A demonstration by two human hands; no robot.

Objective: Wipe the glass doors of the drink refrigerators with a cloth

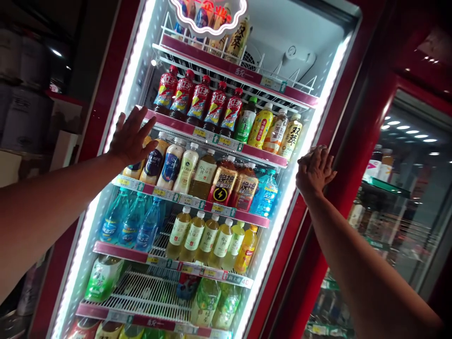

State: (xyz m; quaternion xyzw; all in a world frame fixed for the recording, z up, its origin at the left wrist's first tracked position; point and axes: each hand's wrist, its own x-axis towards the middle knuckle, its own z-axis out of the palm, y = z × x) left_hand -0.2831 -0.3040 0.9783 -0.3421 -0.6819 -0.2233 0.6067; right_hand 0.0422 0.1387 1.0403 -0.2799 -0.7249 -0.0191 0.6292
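Note:
Both my arms reach toward a lit drinks cooler with a red frame [303, 207]. My left hand [131, 139] has its fingers spread, in front of the cooler's left side near a shelf edge and the cream-coloured bottles [154, 162]; it holds nothing. Over the right edge of the frame lies my right hand [316, 170], fingers apart, with something pale and unclear [312, 151] at its fingertips. Whether it touches the frame cannot be told. Red-labelled bottles [200, 101] stand in a row on the shelf between the hands.
Lower shelves hold blue bottles [129, 226], pale yellow bottles [206, 240] and a large green-labelled bottle [100, 278]. A neon sign [212, 33] hangs at the top. Another glass-fronted cooler [423, 174] stands on the right. Dark stacked goods [24, 113] are at the left.

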